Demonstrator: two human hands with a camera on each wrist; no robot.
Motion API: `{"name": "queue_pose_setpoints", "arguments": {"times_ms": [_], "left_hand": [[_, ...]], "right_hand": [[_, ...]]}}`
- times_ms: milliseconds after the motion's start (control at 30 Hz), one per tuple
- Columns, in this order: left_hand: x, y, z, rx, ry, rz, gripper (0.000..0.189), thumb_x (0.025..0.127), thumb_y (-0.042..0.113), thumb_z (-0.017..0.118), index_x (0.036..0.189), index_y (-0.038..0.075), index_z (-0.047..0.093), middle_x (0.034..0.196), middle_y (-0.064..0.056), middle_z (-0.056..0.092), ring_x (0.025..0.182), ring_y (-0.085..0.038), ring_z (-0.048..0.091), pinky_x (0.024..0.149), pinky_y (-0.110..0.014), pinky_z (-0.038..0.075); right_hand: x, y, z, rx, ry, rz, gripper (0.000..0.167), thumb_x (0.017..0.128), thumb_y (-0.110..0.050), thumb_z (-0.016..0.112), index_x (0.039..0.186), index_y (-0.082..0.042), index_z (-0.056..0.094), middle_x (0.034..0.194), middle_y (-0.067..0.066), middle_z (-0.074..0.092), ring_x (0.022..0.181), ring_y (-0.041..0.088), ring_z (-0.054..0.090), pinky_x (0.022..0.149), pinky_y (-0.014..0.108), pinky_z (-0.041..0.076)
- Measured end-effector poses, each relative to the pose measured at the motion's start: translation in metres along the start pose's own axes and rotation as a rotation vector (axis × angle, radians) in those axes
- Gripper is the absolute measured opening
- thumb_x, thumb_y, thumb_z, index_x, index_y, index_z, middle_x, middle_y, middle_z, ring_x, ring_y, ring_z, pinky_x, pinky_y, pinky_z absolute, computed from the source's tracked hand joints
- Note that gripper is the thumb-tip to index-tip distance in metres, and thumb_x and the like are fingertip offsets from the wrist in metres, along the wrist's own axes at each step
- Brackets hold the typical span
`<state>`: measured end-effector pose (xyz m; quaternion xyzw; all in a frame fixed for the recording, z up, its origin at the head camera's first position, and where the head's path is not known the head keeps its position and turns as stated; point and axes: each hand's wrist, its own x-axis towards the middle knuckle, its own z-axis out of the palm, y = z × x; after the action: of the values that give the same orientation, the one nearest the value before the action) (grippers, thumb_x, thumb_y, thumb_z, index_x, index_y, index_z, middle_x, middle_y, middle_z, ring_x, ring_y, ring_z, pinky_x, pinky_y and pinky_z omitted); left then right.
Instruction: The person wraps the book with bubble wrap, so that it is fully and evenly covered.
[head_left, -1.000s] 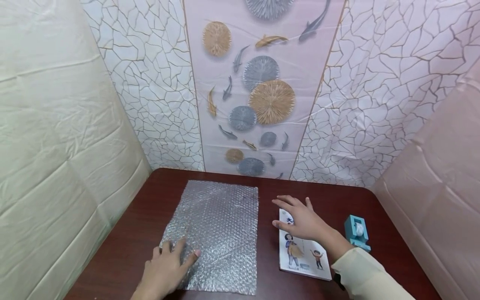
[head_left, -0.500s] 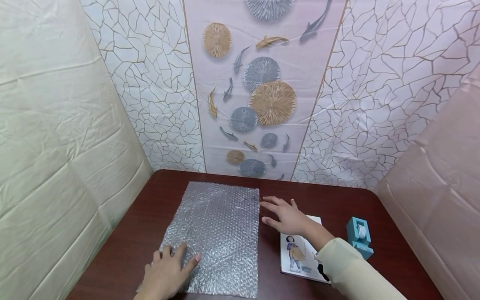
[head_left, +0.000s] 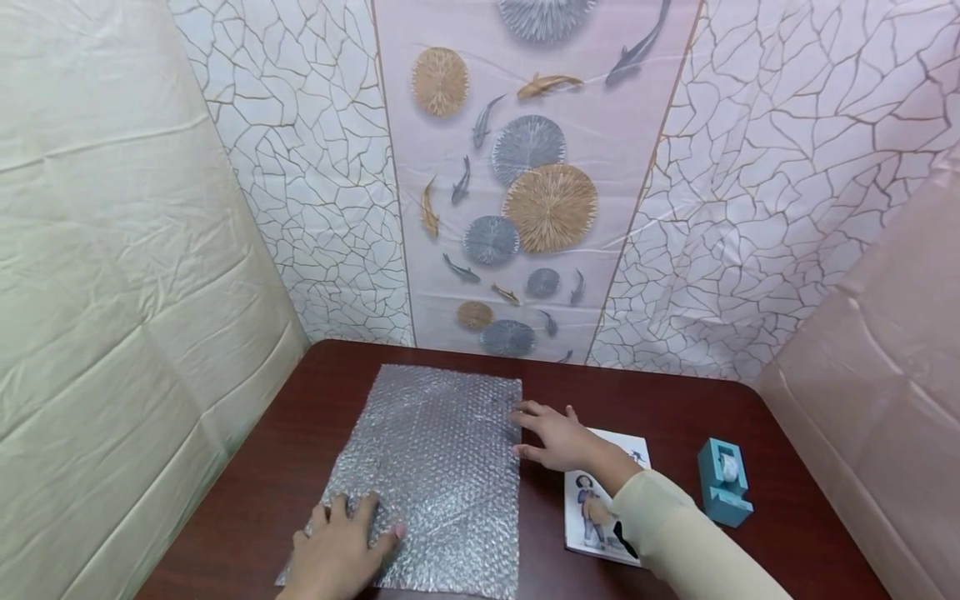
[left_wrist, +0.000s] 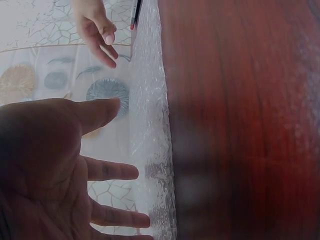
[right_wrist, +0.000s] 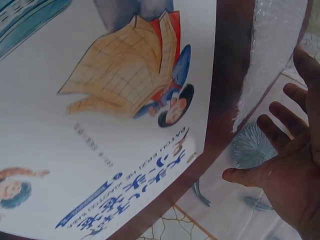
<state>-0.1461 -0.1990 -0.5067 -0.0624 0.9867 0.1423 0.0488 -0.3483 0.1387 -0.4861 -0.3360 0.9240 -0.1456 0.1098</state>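
Note:
A sheet of bubble wrap (head_left: 442, 467) lies flat on the dark red table. Over its near left part is my left hand (head_left: 337, 542), fingers spread, with the fingertips right at the wrap (left_wrist: 159, 200) in the left wrist view. My right hand (head_left: 551, 437) has its fingertips at the wrap's right edge, fingers apart and nothing gripped. Beneath the right forearm lies a white picture book (head_left: 581, 529), partly hidden by the arm. Its cover (right_wrist: 125, 135), with a drawn figure and blue lettering, fills much of the right wrist view.
A teal tape dispenser (head_left: 724, 483) with a roll of tape stands right of the book. The wooden table (head_left: 240, 508) ends at a patterned wall cloth (head_left: 517, 200) behind. Pale padded cloth (head_left: 135, 317) hangs along the left side.
My right hand has moved left from above the book to the bubble wrap's right edge, uncovering the book's upper part. The left hand has stayed nearly in place.

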Motion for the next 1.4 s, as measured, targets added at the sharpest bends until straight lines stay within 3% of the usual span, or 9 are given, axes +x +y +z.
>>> {"name": "queue_pose_setpoints", "arguments": {"times_ms": [400,567,1067,1400], "left_hand": [[0.003,-0.002,0.007,0.037,-0.039,-0.017,0.094,0.083,0.075,0.082,0.149,0.010,0.066,0.149,-0.042,0.055,0.136,-0.070,0.050,0.096,-0.090,0.045],[0.005,-0.003,0.010,0.050,-0.077,-0.042,0.094,0.082,0.075,0.083,0.149,0.011,0.066,0.150,-0.042,0.054,0.137,-0.069,0.049,0.096,-0.090,0.046],[0.007,-0.005,0.009,0.035,-0.073,-0.049,0.094,0.082,0.074,0.084,0.149,0.012,0.066,0.152,-0.041,0.052,0.135,-0.069,0.048,0.095,-0.089,0.045],[0.005,-0.011,0.009,0.027,-0.059,-0.047,0.094,0.082,0.076,0.082,0.148,0.012,0.067,0.153,-0.039,0.053,0.136,-0.066,0.049,0.095,-0.088,0.046]], "right_hand": [[0.014,0.001,0.014,-0.007,-0.031,-0.004,0.060,0.112,-0.044,0.064,0.167,-0.022,0.051,0.178,0.012,0.040,0.163,0.041,0.042,0.119,0.094,0.019],[0.015,0.003,0.022,-0.006,-0.043,0.007,0.061,0.111,-0.046,0.066,0.166,-0.025,0.052,0.178,0.011,0.041,0.164,0.039,0.041,0.120,0.093,0.019],[0.018,0.005,0.029,-0.068,-0.041,0.015,0.058,0.108,-0.050,0.069,0.163,-0.033,0.057,0.178,0.006,0.041,0.164,0.038,0.041,0.120,0.092,0.021],[0.006,-0.001,0.031,-0.087,-0.023,-0.011,0.060,0.107,-0.051,0.070,0.162,-0.029,0.058,0.175,0.011,0.045,0.161,0.041,0.045,0.118,0.094,0.020]]}}
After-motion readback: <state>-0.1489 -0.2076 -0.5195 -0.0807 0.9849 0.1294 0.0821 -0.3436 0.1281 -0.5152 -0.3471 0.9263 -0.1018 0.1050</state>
